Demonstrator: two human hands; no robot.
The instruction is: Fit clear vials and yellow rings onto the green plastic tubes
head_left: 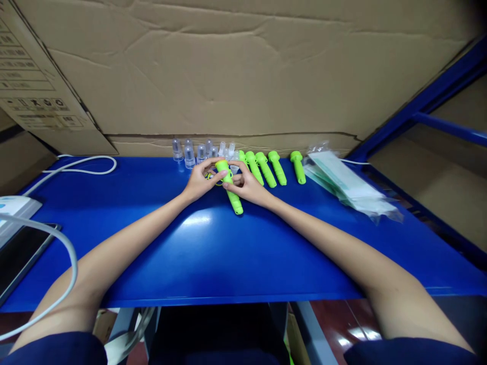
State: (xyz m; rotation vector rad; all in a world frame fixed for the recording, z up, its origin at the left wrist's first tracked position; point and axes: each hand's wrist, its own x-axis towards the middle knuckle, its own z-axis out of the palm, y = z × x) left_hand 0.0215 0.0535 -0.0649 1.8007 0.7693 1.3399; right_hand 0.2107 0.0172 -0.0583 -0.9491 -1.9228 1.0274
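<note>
Both my hands meet at the back middle of the blue table (213, 253). My right hand (249, 187) grips a bright green plastic tube (233, 195) that slants toward me. My left hand (201, 180) pinches the tube's wide top end, fingers closed on it; a small yellow-green ring shows under those fingers. Just right of my hands several more green tubes (266, 170) lie in a row, one (298, 166) a little apart. Behind my hands stand several small clear plastic caps (189, 153).
A stack of clear plastic bags (348, 185) lies at the right rear. A dark tablet (19, 253), a white device (15, 208) and white cables (81, 165) occupy the left side. A cardboard wall (243, 71) backs the table; a blue metal frame (426, 101) runs along the right.
</note>
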